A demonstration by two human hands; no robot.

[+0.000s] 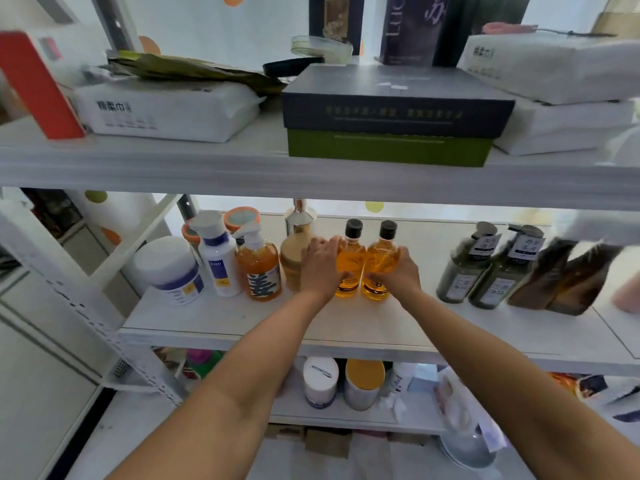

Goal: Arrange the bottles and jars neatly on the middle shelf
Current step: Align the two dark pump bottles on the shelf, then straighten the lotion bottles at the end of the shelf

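Observation:
Two amber bottles with black caps stand side by side in the middle of the middle shelf [221, 320]. My left hand [320, 266] wraps the left amber bottle [350, 254]. My right hand [398, 271] wraps the right amber bottle [382, 258]. Left of them stand a gold jar with a chrome pump [294, 251], an orange pump bottle [259, 268], a white spray bottle [218, 258] and a white tub [169, 268]. Two orange-lidded jars [242, 218] sit behind. To the right stand two green pump bottles [485, 268] and two dark brown bottles [561, 275].
The upper shelf [207, 168] hangs low over the bottles and carries tissue packs, a dark box on a green box [391, 147] and a red item. The lower shelf holds a white jar [320, 381], a yellow-lidded jar [363, 382] and bags.

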